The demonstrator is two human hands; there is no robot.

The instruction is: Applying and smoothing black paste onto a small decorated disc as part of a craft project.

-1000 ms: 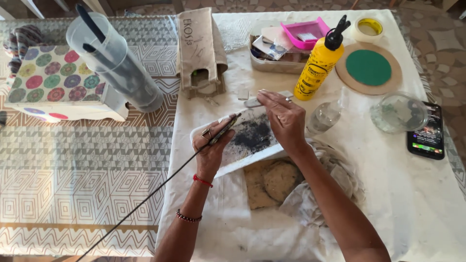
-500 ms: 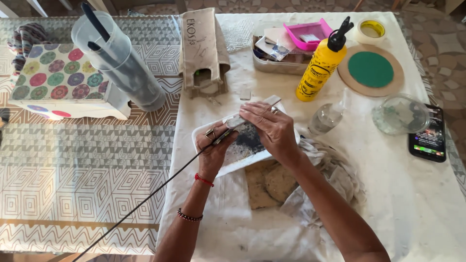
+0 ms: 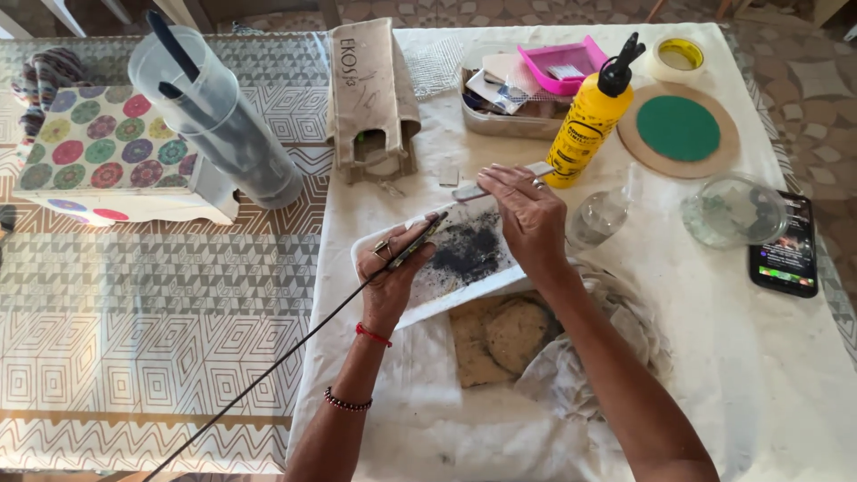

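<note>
Left hand grasping a thin dark rod, right hand clenched on a flat tool over the white tray; a slip could scatter its dark powder

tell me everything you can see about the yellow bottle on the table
The yellow bottle looks like plastic, with a black nozzle cap and a dark printed label. It stands upright on the white cloth, in front of a tray of scraps and beside a round board with a green disc. The right hand works just below it; whether they touch is unclear.
</note>
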